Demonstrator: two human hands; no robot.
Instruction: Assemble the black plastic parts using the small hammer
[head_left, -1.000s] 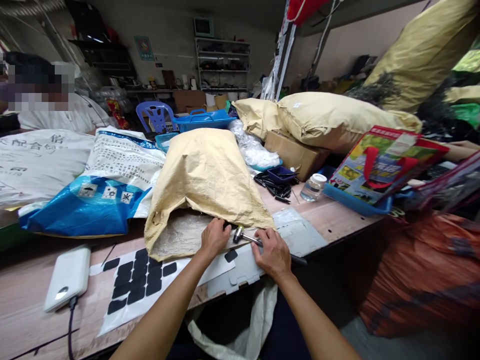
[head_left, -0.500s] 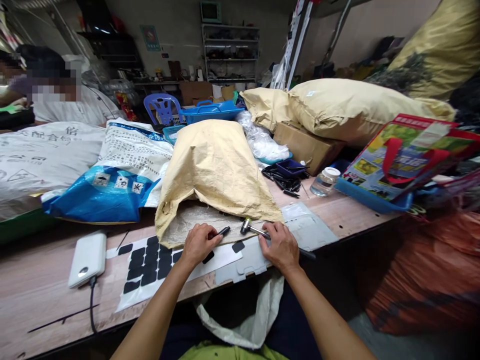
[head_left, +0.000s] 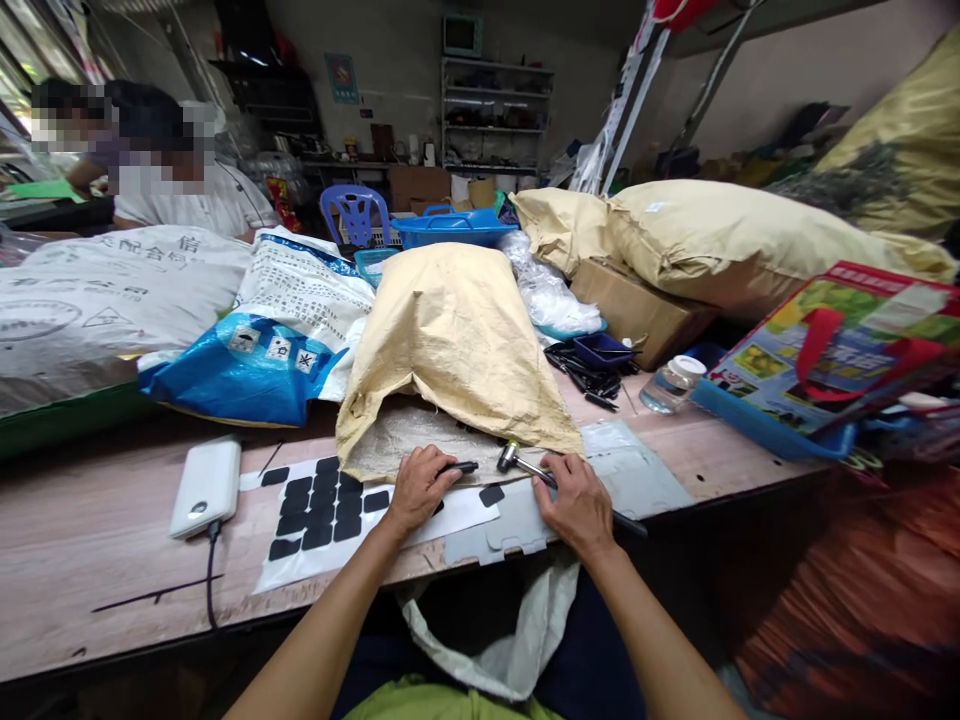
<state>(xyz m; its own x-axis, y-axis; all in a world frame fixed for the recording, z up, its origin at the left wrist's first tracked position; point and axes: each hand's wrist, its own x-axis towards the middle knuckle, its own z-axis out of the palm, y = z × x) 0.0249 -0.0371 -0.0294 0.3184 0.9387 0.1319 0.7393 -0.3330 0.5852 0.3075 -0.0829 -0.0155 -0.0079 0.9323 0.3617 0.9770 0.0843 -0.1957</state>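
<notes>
My left hand is closed on a short black pen-like rod, its tip pointing right. In my right hand is a small hammer with a metal head; the head points left and the dark handle end sticks out below my palm. Both hands rest at the open mouth of a yellowish woven sack lying on the table. Under my left forearm, a white sheet bears several black rounded squares. Grey flat board lies beneath and beside my right hand.
A white power bank with a cable lies left. Printed sacks stand behind it. Right of the yellow sack are black rods, a jar and a blue tray holding a colourful bag. Two people sit at the far left.
The whole view has shifted rightward as the camera turned a little left. Both hands keep hold of the same things, with little visible movement of their own.
</notes>
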